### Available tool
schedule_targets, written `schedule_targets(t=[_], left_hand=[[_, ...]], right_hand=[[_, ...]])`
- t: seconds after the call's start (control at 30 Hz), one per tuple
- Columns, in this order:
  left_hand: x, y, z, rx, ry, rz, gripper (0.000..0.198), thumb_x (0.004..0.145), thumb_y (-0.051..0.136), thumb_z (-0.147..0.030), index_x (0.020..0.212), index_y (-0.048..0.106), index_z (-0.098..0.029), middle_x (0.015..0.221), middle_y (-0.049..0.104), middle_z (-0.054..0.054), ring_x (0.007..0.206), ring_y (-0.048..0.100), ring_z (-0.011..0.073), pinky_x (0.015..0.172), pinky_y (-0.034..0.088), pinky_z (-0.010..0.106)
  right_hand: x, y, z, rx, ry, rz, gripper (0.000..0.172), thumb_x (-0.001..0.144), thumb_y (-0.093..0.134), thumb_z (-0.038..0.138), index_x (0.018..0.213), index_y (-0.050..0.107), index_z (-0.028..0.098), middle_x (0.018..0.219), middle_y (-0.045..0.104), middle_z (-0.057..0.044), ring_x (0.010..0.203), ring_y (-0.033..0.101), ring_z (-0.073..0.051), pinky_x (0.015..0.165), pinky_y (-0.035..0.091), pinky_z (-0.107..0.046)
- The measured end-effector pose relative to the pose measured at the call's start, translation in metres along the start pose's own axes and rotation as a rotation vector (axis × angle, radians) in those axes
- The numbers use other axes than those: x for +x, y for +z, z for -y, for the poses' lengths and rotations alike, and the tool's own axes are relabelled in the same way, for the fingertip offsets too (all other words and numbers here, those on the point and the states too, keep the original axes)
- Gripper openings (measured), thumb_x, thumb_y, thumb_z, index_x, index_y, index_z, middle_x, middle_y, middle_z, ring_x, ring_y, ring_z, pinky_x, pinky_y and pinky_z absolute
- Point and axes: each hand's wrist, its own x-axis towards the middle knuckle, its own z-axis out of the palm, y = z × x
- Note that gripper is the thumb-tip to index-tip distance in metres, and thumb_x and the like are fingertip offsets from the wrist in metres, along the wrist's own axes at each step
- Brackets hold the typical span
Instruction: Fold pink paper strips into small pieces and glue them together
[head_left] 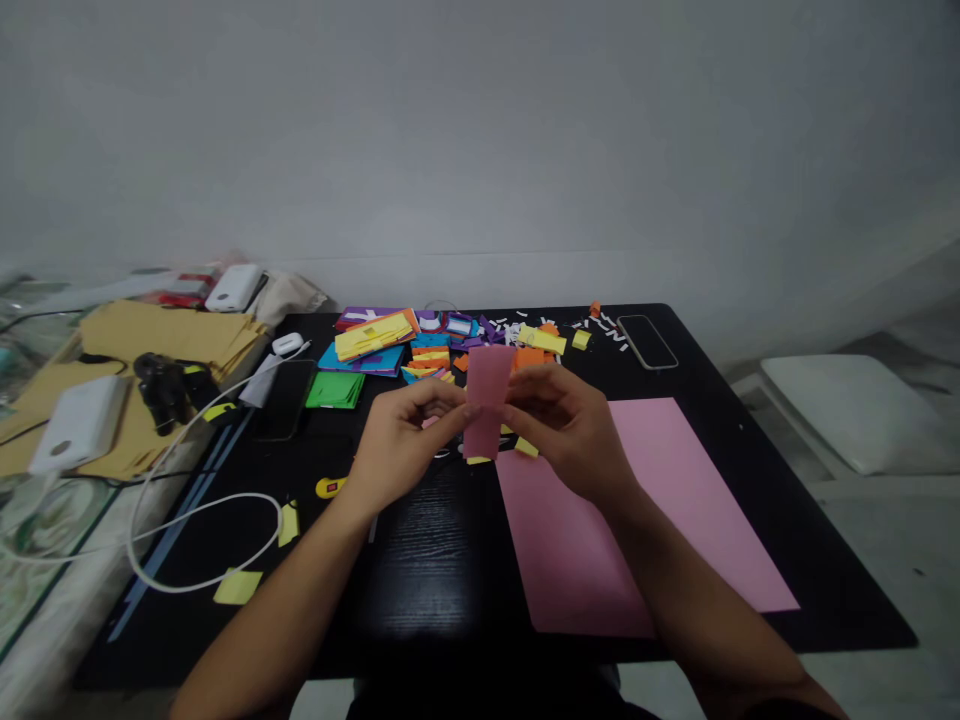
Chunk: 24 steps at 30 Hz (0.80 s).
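Between my two hands I hold up a small pink paper strip (pixel 486 385) above the black table. My left hand (pixel 405 430) pinches its left edge between thumb and fingers. On the opposite edge, my right hand (pixel 562 420) grips it the same way. A large pink paper sheet (pixel 675 500) lies flat beneath my right forearm. Behind the strip are orange paper pieces (pixel 529 357) and yellow paper pieces (pixel 543 340), partly hidden by my hands.
Folded green paper (pixel 335 390), a yellow stack (pixel 375 336) and white scraps lie toward the back. A phone (pixel 647 342) rests at back right, another phone (pixel 285 400) at left. A white cable (pixel 202 588) loops at left near a yellow cutter (pixel 330 487). A white stool (pixel 855 410) stands right.
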Motion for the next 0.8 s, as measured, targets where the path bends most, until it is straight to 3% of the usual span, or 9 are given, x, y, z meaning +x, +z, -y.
schedule_targets(t=[0.13, 0.23, 0.3, 0.4, 0.57, 0.7, 0.8], left_hand=[[0.000, 0.000, 0.000, 0.152, 0.203, -0.065, 0.002, 0.090, 0.082, -0.026, 0.090, 0.083, -0.024, 0.086, 0.078, 0.002, 0.080, 0.070, 0.0156, 0.073, 0.055, 0.027], [-0.001, 0.000, 0.000, 0.254, 0.317, -0.104, 0.006, 0.092, 0.080, -0.024, 0.096, 0.085, -0.024, 0.084, 0.078, 0.002, 0.075, 0.068, 0.0144, 0.069, 0.054, 0.026], [-0.002, 0.000, 0.000, 0.233, 0.327, -0.094, 0.010, 0.094, 0.077, -0.021, 0.100, 0.084, -0.023, 0.083, 0.080, 0.001, 0.071, 0.070, 0.0128, 0.067, 0.056, 0.024], [-0.003, 0.001, 0.001, 0.129, 0.326, -0.055, 0.012, 0.092, 0.076, -0.016, 0.100, 0.083, -0.022, 0.092, 0.083, 0.003, 0.079, 0.077, 0.0143, 0.076, 0.063, 0.025], [-0.002, 0.002, 0.001, -0.031, 0.278, -0.007, 0.019, 0.087, 0.083, -0.016, 0.104, 0.082, -0.023, 0.097, 0.083, 0.003, 0.083, 0.079, 0.0152, 0.078, 0.066, 0.025], [-0.002, 0.005, 0.000, -0.007, 0.255, -0.074, 0.004, 0.088, 0.083, -0.018, 0.087, 0.081, -0.021, 0.087, 0.080, 0.002, 0.077, 0.075, 0.0129, 0.070, 0.062, 0.022], [-0.002, 0.011, 0.001, -0.058, 0.189, -0.111, 0.008, 0.088, 0.083, -0.020, 0.084, 0.077, -0.020, 0.076, 0.077, 0.000, 0.067, 0.073, 0.0112, 0.063, 0.060, 0.021]], right_hand=[[-0.003, 0.003, -0.001, -0.086, -0.087, -0.010, 0.016, 0.086, 0.086, 0.034, 0.096, 0.077, 0.024, 0.071, 0.071, 0.004, 0.062, 0.067, -0.013, 0.060, 0.059, -0.027], [-0.005, 0.004, -0.001, -0.021, -0.065, 0.013, 0.013, 0.091, 0.082, 0.034, 0.099, 0.081, 0.025, 0.074, 0.076, 0.002, 0.063, 0.072, -0.013, 0.056, 0.059, -0.024], [-0.006, 0.005, -0.002, -0.017, -0.102, -0.012, 0.009, 0.091, 0.082, 0.031, 0.098, 0.083, 0.026, 0.086, 0.082, 0.000, 0.076, 0.078, -0.016, 0.065, 0.065, -0.026], [-0.005, 0.004, -0.002, -0.038, -0.158, -0.044, 0.009, 0.088, 0.083, 0.024, 0.097, 0.085, 0.027, 0.092, 0.084, -0.001, 0.083, 0.081, -0.017, 0.078, 0.068, -0.029], [-0.004, 0.002, -0.002, -0.006, -0.165, -0.031, 0.015, 0.083, 0.088, 0.022, 0.097, 0.086, 0.029, 0.090, 0.084, 0.000, 0.080, 0.081, -0.017, 0.076, 0.069, -0.029], [-0.004, 0.005, -0.005, -0.009, -0.200, -0.076, 0.009, 0.082, 0.091, 0.025, 0.088, 0.086, 0.027, 0.090, 0.084, -0.001, 0.083, 0.079, -0.017, 0.078, 0.068, -0.029], [-0.005, 0.010, -0.007, 0.010, -0.158, -0.118, 0.013, 0.081, 0.093, 0.030, 0.087, 0.082, 0.025, 0.085, 0.082, -0.001, 0.076, 0.079, -0.017, 0.074, 0.068, -0.030]])
